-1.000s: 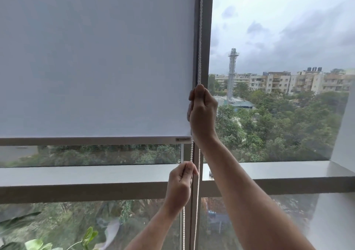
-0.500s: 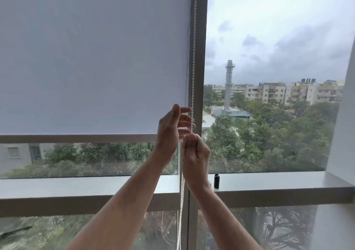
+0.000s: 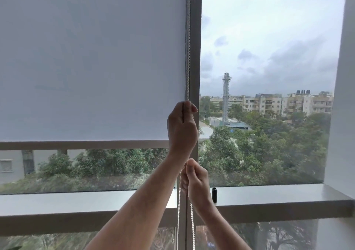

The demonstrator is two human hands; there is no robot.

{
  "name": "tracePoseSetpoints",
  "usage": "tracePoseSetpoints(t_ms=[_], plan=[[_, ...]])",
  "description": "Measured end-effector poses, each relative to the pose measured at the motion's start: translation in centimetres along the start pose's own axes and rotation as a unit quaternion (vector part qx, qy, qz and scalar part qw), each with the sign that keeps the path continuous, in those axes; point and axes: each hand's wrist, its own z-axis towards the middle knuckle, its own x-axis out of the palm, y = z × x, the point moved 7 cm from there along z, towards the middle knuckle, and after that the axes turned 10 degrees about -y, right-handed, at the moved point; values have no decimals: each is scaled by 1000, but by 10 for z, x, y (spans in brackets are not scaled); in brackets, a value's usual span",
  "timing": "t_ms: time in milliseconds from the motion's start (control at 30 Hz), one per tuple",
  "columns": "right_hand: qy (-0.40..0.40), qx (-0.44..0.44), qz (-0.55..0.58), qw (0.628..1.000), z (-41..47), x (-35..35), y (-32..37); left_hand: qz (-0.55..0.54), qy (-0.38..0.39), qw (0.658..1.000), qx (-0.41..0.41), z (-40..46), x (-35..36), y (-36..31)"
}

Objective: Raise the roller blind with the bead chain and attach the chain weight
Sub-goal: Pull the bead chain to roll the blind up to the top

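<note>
White fabric roller blind (image 3: 92,61) covers most of the left window pane; its grey bottom bar (image 3: 82,145) hangs above the grey window ledge (image 3: 269,194). White bead chain (image 3: 187,44) runs down along the vertical grey window frame (image 3: 196,38). Left hand (image 3: 182,126), the higher one, grips the chain, fingers curled round it. Right hand (image 3: 196,180), lower, pinches the chain, two strands hanging below. Small black cylindrical chain weight (image 3: 214,195) stands upright on the ledge, just right of the right hand.
</note>
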Motion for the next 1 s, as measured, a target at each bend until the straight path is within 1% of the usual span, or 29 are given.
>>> tracePoseSetpoints(t_ms=[67, 133, 233, 300, 367, 433, 533, 600, 633, 667, 733, 800, 900, 933, 1000], plan=[[21, -4, -14, 1000, 12, -1, 2, 4, -4, 1000, 4, -1, -3, 3], [20, 0, -10, 1000, 26, -4, 8, 11, 4, 1000, -3, -9, -8, 11], [14, -18, -23, 999, 45, -1, 24, 38, 10, 999, -13, -33, -17, 27], [-7, -14, -1, 1000, 59, 3, 36, 28, 14, 999, -40, -48, -24, 42], [-22, -10, 22, 999, 71, 8, 52, 39, 25, 998, -44, -62, -33, 56], [-13, -25, 28, 999, 82, 18, 73, 51, 37, 997, -38, -75, -44, 67], [11, -38, 56, 998, 100, 38, 109, 47, 46, 997, -51, -86, -55, 79], [-9, -34, 50, 998, 113, 50, 126, 41, 53, 996, -52, -87, -56, 79], [-32, -38, 35, 998, 118, 56, 132, 41, 58, 996, -48, -87, -55, 78], [-59, -57, 14, 997, 122, 59, 136, 38, 63, 996, -44, -88, -53, 77], [-101, -131, -27, 986, 120, 61, 143, 27, 74, 996, -50, -85, -52, 80], [-120, -182, -37, 975, 113, 57, 146, 14, 94, 993, -67, -80, -54, 85], [-125, -211, -47, 968, 103, 48, 142, 16, 125, 990, -55, -69, -58, 88], [-121, -214, -45, 968, 99, 46, 138, 20, 119, 991, -53, -63, -60, 88], [-107, -209, -41, 971, 86, 45, 126, 26, 75, 994, -79, -46, -65, 90]])
